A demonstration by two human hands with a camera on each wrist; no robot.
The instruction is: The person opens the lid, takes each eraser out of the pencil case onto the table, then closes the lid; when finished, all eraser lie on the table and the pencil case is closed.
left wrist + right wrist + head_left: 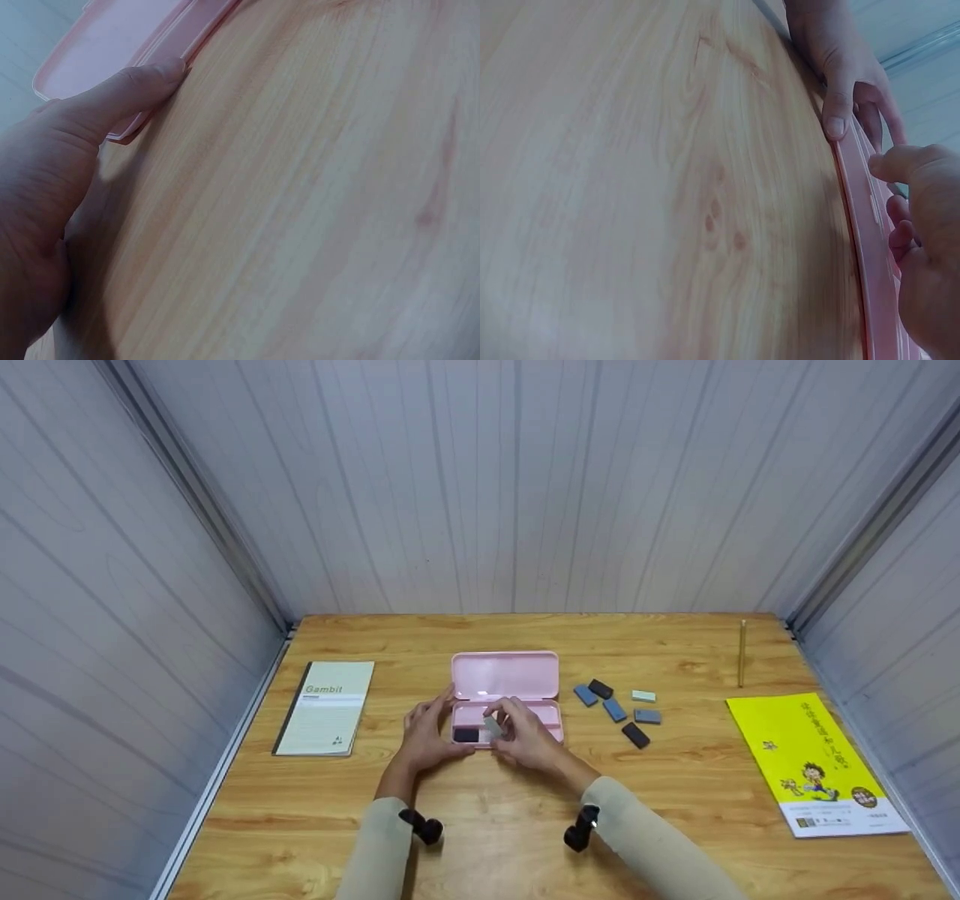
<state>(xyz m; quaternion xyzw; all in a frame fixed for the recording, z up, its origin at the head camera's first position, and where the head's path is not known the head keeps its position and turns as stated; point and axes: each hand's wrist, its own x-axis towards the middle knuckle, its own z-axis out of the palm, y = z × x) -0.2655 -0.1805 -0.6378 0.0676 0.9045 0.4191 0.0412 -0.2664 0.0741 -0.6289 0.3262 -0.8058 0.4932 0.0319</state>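
A pink pencil case (506,673) lies with its lid flipped back, and a dark eraser (466,735) sits at the left of its lower tray. My left hand (429,735) holds the case by its left end, thumb along the front edge and fingers at the side. In the left wrist view, that thumb lies against the rim of the pink case (169,45). Over the tray, my right hand (527,735) pinches a pale grey-green eraser (493,725), tilted. The right wrist view mostly hides this eraser behind the fingers.
Right of the case lie several loose erasers: blue ones (647,717), dark ones (635,735) and a pale green one (643,696). A notebook (326,720) is at the left. A yellow book (795,750) and a pencil (742,652) lie at the right.
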